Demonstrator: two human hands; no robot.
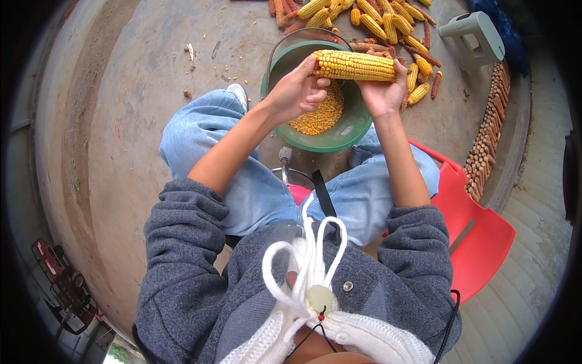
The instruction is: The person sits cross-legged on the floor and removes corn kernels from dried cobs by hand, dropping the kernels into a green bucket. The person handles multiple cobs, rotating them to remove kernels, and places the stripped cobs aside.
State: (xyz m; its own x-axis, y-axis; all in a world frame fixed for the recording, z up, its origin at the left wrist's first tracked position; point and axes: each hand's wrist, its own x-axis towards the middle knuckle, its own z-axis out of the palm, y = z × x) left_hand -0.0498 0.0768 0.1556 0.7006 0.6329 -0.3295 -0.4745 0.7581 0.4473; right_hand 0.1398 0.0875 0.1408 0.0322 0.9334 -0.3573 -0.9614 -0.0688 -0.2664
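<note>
Held level over a green bucket (315, 143) is a yellow ear of corn (354, 65), its kernels in full rows. My left hand (298, 90) grips its left end, thumb on top and the other fingers curled below. The right end rests in my right hand (385, 91), with fingers wrapped round it from behind and partly hidden. Loose yellow kernels (320, 115) cover part of the bucket's bottom. The bucket stands between my knees, its thin wire handle (285, 37) leaning up on the far side.
Beyond the bucket lies a heap of yellow corn ears (388, 24) mixed with bare reddish cobs (282, 12). A grey plastic stool (479, 37) is at the far right. Cobs are stacked in a long row (488, 130) along the right wall. A red plastic chair (479, 242) stands beside me.
</note>
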